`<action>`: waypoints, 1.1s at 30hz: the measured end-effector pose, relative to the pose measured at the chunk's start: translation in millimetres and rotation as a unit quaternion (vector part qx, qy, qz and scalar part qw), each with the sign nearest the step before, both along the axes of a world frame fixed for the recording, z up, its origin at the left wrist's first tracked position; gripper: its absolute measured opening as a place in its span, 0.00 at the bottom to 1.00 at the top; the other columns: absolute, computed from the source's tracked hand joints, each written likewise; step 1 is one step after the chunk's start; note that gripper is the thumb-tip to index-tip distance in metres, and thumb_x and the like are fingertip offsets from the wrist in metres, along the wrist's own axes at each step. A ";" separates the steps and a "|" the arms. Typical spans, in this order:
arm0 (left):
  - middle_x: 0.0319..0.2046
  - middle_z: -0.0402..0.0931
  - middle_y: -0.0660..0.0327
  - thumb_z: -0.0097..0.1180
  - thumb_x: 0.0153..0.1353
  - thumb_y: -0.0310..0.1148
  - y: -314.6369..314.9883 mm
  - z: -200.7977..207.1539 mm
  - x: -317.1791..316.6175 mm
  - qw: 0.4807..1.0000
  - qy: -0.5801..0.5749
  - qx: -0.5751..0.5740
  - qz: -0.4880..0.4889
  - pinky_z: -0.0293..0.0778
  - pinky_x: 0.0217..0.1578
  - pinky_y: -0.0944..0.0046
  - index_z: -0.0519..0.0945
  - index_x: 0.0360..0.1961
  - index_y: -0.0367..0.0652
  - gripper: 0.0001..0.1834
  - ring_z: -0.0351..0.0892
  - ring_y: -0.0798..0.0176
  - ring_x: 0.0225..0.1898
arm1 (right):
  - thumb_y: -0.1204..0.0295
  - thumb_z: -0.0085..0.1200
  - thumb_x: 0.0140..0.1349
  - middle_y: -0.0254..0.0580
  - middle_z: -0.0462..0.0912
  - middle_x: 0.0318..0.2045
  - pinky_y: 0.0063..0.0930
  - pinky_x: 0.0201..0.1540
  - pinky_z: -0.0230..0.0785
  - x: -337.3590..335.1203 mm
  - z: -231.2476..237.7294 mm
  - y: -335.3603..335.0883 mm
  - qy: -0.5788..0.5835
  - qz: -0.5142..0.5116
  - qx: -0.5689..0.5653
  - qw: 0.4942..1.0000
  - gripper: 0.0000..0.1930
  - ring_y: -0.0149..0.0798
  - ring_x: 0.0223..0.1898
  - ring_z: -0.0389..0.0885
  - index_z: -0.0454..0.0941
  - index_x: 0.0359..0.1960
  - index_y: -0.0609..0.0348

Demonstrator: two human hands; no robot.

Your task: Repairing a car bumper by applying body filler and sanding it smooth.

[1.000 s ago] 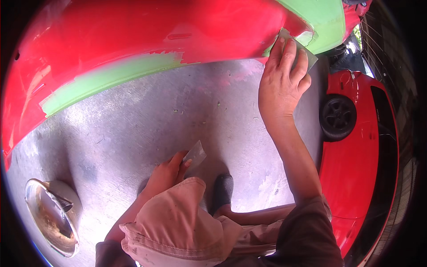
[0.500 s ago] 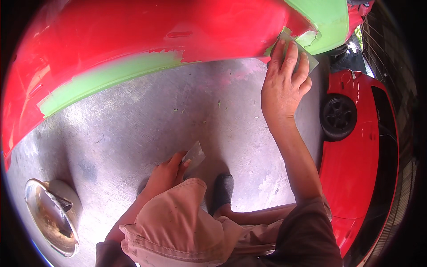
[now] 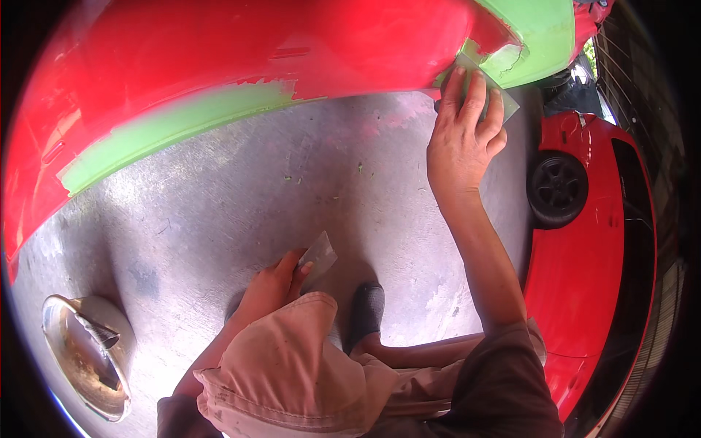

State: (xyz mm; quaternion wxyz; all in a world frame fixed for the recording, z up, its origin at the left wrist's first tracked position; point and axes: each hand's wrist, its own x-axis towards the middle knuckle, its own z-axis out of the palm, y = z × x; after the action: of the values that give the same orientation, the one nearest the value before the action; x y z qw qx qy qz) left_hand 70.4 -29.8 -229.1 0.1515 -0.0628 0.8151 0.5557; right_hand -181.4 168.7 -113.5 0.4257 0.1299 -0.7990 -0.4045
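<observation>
My right hand (image 3: 461, 153) is closed on a flat, greyish putty spreader (image 3: 505, 102), pressing it with outstretched fingers against the lower edge of a red car body panel (image 3: 328, 51). Fresh-looking green filler (image 3: 471, 50) shows at the spreader's upper corner, beside a broad green patch (image 3: 544, 36) with a ragged edge. Lower down, my left hand (image 3: 270, 288) grips a second flat spreader (image 3: 320, 259), held away from the panel over the floor. Part of that hand is hidden by my light-coloured cap or cloth (image 3: 274, 365).
A long green filler strip (image 3: 182, 124) runs along the panel's lower left edge. At the lower left sits a round, dirty basin (image 3: 120, 328) with something dark inside. Another red car (image 3: 569, 292) with a black wheel (image 3: 556, 188) stands on the right. My dark shoe (image 3: 366, 310) rests on the concrete floor.
My right hand and its spreader have slid slightly down along the panel, uncovering a bit more green filler above them. The left hand stays in place; the view has shifted a little.
</observation>
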 end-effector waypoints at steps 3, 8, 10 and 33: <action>0.40 0.86 0.40 0.50 0.79 0.43 -1.0 -2.3 0.1 1.000 -0.003 0.004 -0.005 0.80 0.41 0.36 0.73 0.62 0.46 0.18 0.85 0.30 0.42 | 0.67 0.58 0.69 0.39 0.65 0.71 0.47 0.56 0.62 -0.5 -3.8 1.7 -0.011 0.012 -0.015 1.000 0.29 0.50 0.68 0.63 0.71 0.72 0.49; 0.40 0.85 0.40 0.50 0.79 0.43 0.6 -2.5 0.3 1.000 0.006 -0.001 -0.003 0.80 0.41 0.36 0.73 0.62 0.45 0.18 0.85 0.29 0.42 | 0.70 0.58 0.68 0.39 0.63 0.72 0.48 0.56 0.62 -3.4 -9.0 7.5 -0.020 0.025 -0.031 0.999 0.30 0.52 0.69 0.62 0.70 0.73 0.49; 0.40 0.85 0.40 0.49 0.79 0.43 0.4 -2.7 0.3 1.000 0.010 0.003 -0.002 0.79 0.41 0.36 0.73 0.62 0.45 0.18 0.85 0.29 0.42 | 0.71 0.58 0.68 0.40 0.63 0.73 0.49 0.57 0.62 -2.9 -9.9 8.4 -0.022 0.033 -0.038 0.998 0.31 0.53 0.69 0.61 0.70 0.74 0.49; 0.36 0.84 0.38 0.51 0.79 0.42 4.2 0.9 -5.1 0.999 0.012 0.037 0.035 0.78 0.38 0.39 0.75 0.61 0.42 0.18 0.84 0.29 0.40 | 0.87 0.52 0.56 0.55 0.62 0.72 0.52 0.64 0.61 8.8 -21.1 21.7 -0.240 0.165 -0.241 0.926 0.39 0.62 0.67 0.60 0.68 0.75 0.56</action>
State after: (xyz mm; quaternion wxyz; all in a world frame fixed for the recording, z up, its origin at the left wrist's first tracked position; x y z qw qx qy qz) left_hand 65.3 -25.6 -228.2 0.1243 -0.0786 0.7930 0.5912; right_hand -172.6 190.4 -134.6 0.3004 0.2468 -0.9179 -0.0799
